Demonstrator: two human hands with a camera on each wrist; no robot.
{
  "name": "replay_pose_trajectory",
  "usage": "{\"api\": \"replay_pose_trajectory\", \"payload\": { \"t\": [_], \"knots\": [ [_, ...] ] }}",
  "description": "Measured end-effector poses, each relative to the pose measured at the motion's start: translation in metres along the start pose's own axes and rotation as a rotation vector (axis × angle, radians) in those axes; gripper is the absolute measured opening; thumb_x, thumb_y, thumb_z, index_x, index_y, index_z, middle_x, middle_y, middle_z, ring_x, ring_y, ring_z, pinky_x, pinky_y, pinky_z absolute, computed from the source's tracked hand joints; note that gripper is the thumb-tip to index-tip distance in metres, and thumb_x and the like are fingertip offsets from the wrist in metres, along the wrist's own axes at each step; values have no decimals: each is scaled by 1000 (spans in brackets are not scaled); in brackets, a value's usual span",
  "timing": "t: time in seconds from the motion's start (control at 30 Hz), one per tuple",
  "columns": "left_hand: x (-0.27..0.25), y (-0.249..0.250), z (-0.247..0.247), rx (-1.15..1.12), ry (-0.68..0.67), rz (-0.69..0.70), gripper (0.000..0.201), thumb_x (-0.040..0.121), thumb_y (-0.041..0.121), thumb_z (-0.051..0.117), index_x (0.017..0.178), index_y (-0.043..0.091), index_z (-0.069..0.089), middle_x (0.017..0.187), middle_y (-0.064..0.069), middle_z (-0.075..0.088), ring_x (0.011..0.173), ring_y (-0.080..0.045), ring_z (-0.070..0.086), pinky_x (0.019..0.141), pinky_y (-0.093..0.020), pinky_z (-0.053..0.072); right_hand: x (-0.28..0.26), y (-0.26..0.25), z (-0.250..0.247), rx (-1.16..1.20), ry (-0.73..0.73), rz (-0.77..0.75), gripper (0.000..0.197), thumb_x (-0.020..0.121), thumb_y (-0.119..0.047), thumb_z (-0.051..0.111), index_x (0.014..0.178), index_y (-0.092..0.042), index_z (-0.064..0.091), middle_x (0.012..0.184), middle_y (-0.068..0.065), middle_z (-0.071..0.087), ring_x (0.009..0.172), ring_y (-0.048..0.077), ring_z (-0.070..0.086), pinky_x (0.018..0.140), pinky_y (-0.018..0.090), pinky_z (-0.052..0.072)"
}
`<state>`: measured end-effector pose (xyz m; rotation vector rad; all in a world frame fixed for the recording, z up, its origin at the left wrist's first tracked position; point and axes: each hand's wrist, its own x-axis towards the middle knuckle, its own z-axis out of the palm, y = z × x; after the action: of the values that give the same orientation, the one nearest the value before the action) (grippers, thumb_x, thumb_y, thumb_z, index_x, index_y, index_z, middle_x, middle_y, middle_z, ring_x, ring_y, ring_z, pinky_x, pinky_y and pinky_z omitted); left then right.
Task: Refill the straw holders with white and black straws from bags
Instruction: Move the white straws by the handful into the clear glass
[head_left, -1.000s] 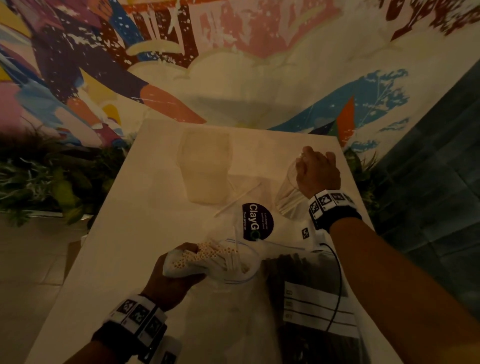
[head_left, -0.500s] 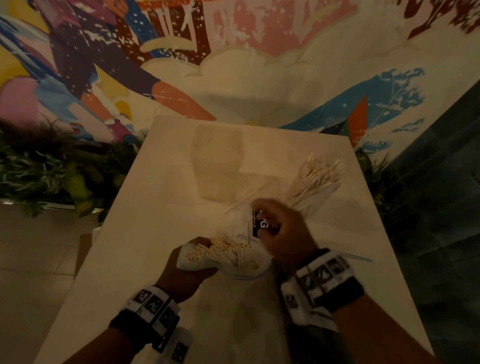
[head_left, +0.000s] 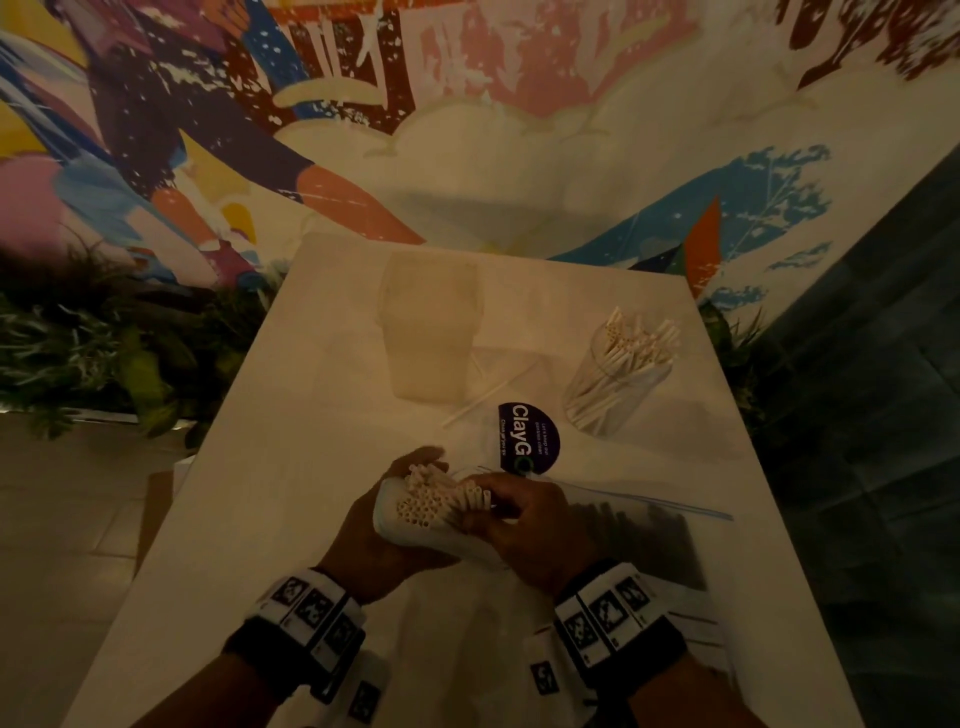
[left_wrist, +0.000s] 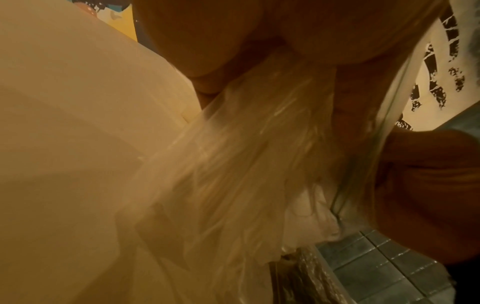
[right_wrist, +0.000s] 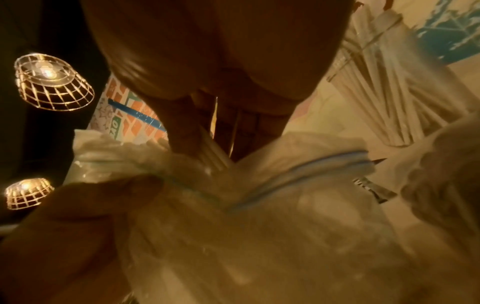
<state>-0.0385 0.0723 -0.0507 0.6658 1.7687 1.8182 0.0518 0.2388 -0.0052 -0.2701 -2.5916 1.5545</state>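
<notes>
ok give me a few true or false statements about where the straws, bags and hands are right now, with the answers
1. The left hand grips the bag of white straws. True.
2. The clear holder on the table is empty. False: it holds white straws.
3. The right hand rests on the holder. False: it pinches straws at the bag's mouth.
4. One loose straw lies on the table. True.
5. The holder contains black straws. False: only white ones show.

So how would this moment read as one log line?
left hand: holds clear plastic bag of white paper straws | right hand: pinches straws | clear round straw holder: part-filled
</notes>
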Motion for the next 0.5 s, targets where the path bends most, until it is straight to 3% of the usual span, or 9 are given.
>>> {"api": "replay_pose_trajectory", "payload": {
  "t": [0.03,0.1,0.13,0.2,0.23,0.3,0.37,0.43,0.5],
  "knots": [
    [-1,0,0,14,24,3,78,36,61,87,108,54,57,113,10,67,108,-9,61,93,-31,51,0,0,2,-20,17,-33,30,80,-17,73,110,-16,69,100,-16,65,89,-7,60,81,5,46],
    [-2,2,3,18,60,18,66,38,65,84,99,48,64,108,1,68,104,-16,63,92,-42,52,0,-2,5,-43,69,-108,25,82,-24,71,105,-15,71,100,-7,70,92,1,61,82,9,48],
    [-3,6,5,7,79,33,62,38,67,83,95,49,66,102,2,70,100,-15,65,90,-40,54,1,-3,6,-51,103,-137,26,83,-29,68,104,-16,72,99,-3,72,92,4,63,83,13,50],
    [-3,15,8,-12,108,73,55,36,72,79,86,53,66,95,17,71,90,-3,66,82,-26,55,2,-4,6,-58,157,-159,25,85,-35,63,101,-17,72,97,-1,73,90,8,64,80,18,52],
    [-2,19,9,-5,118,82,53,36,74,77,84,55,66,93,23,70,87,0,66,79,-23,55,3,-4,5,-59,175,-165,21,85,-31,63,100,-17,71,95,-1,72,89,9,64,79,19,52],
    [-2,18,8,58,134,89,50,40,75,75,84,53,66,92,22,70,85,0,66,77,-24,54,5,-1,5,-61,205,-132,13,85,-23,66,96,-18,68,92,0,70,85,11,63,75,25,53],
    [-2,13,4,83,141,70,49,45,73,75,86,47,67,95,14,70,87,-8,67,78,-28,54,7,8,4,-28,215,-14,11,83,-18,67,92,-21,63,87,2,66,81,13,60,72,30,51],
    [-2,10,0,79,149,38,45,48,66,78,86,43,68,96,5,70,90,-19,67,80,-40,55,10,16,3,26,217,81,23,81,-6,65,87,-27,59,84,-1,62,79,11,57,71,29,51],
    [-3,10,-2,98,145,28,40,51,52,80,87,38,68,95,1,70,90,-23,67,82,-50,54,11,19,3,63,241,84,24,79,3,58,76,-21,58,74,-1,58,69,11,53,64,25,47]
  ]
}}
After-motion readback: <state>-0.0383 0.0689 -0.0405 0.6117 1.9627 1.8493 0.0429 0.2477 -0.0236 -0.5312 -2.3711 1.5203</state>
